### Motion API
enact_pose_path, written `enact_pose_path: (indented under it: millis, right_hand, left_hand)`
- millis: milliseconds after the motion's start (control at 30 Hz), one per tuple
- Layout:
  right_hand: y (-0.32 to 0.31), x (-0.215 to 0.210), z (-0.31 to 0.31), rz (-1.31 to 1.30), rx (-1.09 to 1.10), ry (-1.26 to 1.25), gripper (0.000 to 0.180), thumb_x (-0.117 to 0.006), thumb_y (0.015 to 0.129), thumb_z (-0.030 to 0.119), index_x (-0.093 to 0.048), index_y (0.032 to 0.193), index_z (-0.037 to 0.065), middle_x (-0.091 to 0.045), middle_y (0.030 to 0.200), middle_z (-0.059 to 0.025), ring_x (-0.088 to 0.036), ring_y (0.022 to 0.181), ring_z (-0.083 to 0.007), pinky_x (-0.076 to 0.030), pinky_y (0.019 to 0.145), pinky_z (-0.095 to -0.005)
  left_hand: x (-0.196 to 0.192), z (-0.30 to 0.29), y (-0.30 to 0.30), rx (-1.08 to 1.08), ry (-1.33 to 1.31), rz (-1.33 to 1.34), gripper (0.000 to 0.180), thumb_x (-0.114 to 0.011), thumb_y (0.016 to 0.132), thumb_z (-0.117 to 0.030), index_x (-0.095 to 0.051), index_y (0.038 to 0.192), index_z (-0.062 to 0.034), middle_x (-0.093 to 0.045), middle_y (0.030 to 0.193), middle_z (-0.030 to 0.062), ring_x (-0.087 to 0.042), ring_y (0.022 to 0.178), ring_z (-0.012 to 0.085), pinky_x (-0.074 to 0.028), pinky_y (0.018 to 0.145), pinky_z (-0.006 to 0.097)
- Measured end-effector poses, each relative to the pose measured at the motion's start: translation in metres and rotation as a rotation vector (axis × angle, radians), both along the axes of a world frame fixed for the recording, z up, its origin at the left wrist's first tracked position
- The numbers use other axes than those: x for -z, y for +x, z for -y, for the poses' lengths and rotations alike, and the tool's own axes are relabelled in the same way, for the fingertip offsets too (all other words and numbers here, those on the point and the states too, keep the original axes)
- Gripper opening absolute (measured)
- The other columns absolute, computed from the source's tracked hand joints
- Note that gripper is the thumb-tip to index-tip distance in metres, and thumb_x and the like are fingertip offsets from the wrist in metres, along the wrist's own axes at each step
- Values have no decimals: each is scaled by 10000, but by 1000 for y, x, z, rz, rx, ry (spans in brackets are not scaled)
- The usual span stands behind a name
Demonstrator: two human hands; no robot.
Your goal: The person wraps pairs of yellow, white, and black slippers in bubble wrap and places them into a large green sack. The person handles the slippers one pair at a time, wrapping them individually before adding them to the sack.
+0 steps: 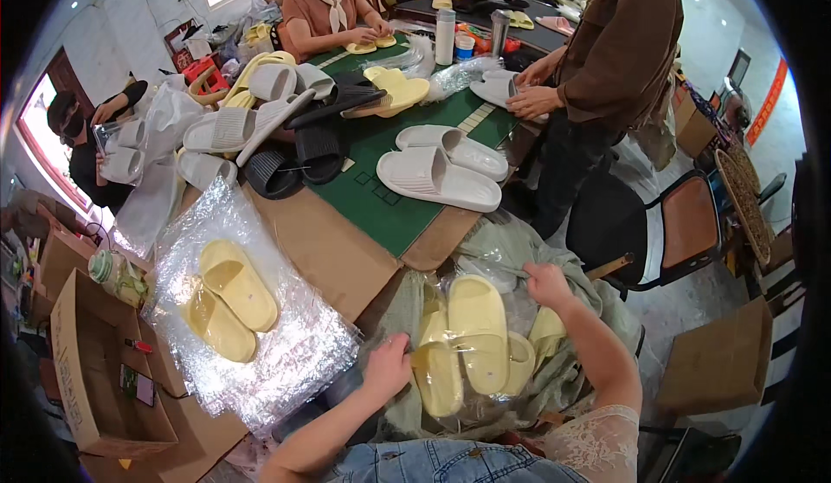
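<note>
In the head view, pinched the clear bag [460,340] at its upper right with the right hand [549,286] and, apparently, at its left edge with the curled left hand [387,366]. Saw yellow slippers [481,357] inside it, above a crumpled sack [511,239]. Judged them light, soft-soled and springy, best taken by the rounded soles, given thin, slippery-looking plastic. Noted a glossy, wrinkled film stack [299,370] under a loose yellow pair [244,297], and ridged white slippers [437,177] on the green-topped bench [385,216].

Slippers [478,344] in a bag [519,303] are before the table's [368,210] near edge, right of a slipper pair [246,297] on plastic sheets [303,349], with sandals [437,180] near its right edge and a footwear heap [221,128] along its left.
</note>
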State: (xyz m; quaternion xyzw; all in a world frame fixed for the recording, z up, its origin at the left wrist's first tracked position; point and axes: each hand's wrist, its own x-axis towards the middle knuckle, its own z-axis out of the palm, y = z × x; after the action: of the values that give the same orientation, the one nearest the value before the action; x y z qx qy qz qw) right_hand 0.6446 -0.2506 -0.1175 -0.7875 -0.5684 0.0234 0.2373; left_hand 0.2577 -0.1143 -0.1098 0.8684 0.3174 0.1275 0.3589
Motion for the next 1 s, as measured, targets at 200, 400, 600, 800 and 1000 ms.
enact_pose_path:
  millis: [200,400,600,800,1000]
  right_hand:
    - [15,-9,41,25,107,-21,207,-537,756,101,-675,905,62,-634,733,-226,-626,725,-448,-509,680,-534]
    - [99,-20,87,215,649,-75,237,-531,823,156,-718,955,92,-686,844,-240,-671,841,-439,-534,755,-541]
    - [116,-48,67,199,921,-10,235,-476,926,211,-643,972,52,-687,907,-253,-654,909,-465,-505,783,-558]
    - [39,-104,4,202,414,223,309,-731,778,284,-623,1009,108,-689,845,-183,-654,846,-440,-514,725,-508]
    - [53,-125,-39,315,360,329,180,-632,843,233,-726,937,112,-695,817,-177,-677,798,-397,-531,709,-500]
  left_hand:
    - [-49,19,-37,324,-119,120,159,-559,803,-23,-566,960,-47,-595,898,162,-612,879,400,-499,722,470]
    - [-70,50,-84,693,-249,149,212,-600,786,-8,-611,995,-41,-612,911,125,-629,850,353,-512,717,429]
    - [-124,13,-136,349,-474,504,215,-675,746,37,-662,960,21,-676,972,151,-638,802,292,-506,721,367]
    - [-127,-22,-125,-573,-1187,952,72,-503,842,-45,-569,855,-20,-649,862,89,-638,816,218,-539,767,360]
    - [-139,-30,-111,-590,-1189,652,144,-473,836,-93,-538,714,-53,-534,687,31,-500,640,147,-420,604,284]
